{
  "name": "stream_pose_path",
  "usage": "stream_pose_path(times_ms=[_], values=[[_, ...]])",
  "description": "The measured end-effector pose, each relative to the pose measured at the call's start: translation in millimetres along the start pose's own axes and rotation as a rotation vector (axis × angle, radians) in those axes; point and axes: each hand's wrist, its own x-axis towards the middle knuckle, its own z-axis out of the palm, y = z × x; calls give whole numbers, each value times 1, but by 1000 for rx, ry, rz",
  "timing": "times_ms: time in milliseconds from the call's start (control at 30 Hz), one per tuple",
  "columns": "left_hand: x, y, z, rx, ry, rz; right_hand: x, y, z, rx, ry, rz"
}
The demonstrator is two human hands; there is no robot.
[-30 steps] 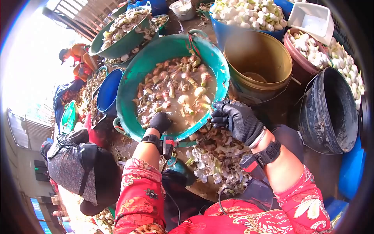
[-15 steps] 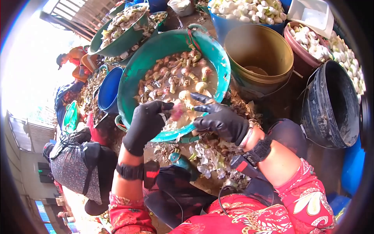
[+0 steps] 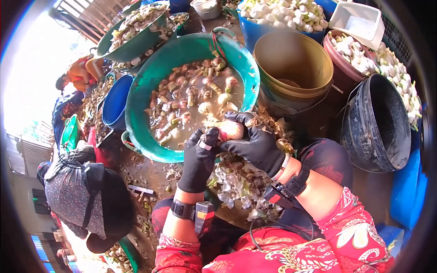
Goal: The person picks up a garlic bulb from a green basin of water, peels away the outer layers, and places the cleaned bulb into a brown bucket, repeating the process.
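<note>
Both my hands wear black gloves and meet at a pale, pinkish onion (image 3: 231,130) just over the near rim of a green tub (image 3: 191,157). My right hand (image 3: 257,148) wraps around the onion from the right, with fingers above and thumb below. My left hand (image 3: 200,157) is closed against the onion's left side, fingertips at its skin; a pale band shows across a finger. Muddy water fills the tub, with several unpeeled onions (image 3: 191,93) with stalks floating in it. Loose peeled skins (image 3: 236,184) lie in a heap below my hands.
A yellow-brown bucket (image 3: 293,68) stands right of the tub, a black bucket (image 3: 375,123) further right. Peeled white bulbs heap in a blue container (image 3: 282,16) and a pink bucket (image 3: 348,50). A blue basin (image 3: 117,100) stands left. A person (image 3: 86,200) sits at left, another farther back.
My hands have come together around the onion, drawn back from over the water to the tub's near rim. My right fingers, spread before, are now wrapped around it. The view has shifted slightly.
</note>
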Motion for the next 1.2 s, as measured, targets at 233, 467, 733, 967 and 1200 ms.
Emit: stream_pose_path(times_ms=[233,467,733,967,1200], values=[[1,2,-1,-243,63,-55,12,10,-8,-638,50,-420],[1,-1,-9,-112,22,-112,8,8,-6,85,5,106],[1,1,-2,90,-61,69,11,6,-12,164,27,94],[3,-8,-9,531,-211,305,14,18,-17,169,-64,90],[3,-2,-4,866,-74,435,11,4,-32,-237,-421,-216]])
